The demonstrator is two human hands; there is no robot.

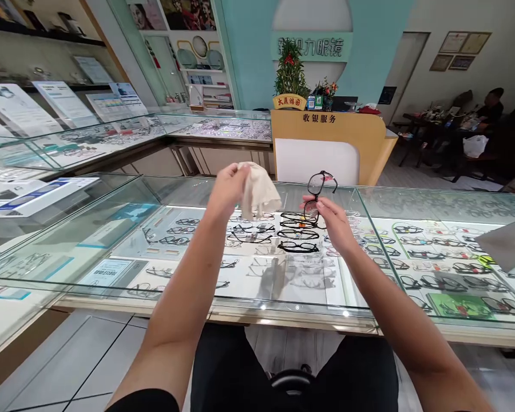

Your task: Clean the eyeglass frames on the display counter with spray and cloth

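Note:
My left hand (pixel 230 186) is closed on a cream cleaning cloth (pixel 261 191), which hangs down from the fingers above the glass counter. To its right, my right hand (pixel 332 220) grips a pair of dark-framed eyeglasses (pixel 321 184) by the lower lens area. The glasses are turned on end, one round lens above the other, with a temple arm curving out to the right. Cloth and glasses are apart. Beneath both hands, rows of eyeglasses (pixel 298 247) lie inside the glass display case (pixel 283 306).
On the right, a grey angled panel (pixel 508 243) stands on the counter. A white display stand (pixel 38 197) is at the left. Beyond the case is a wooden cashier desk (pixel 377 137) with a plant (pixel 289 71). A person (pixel 492 109) sits far right.

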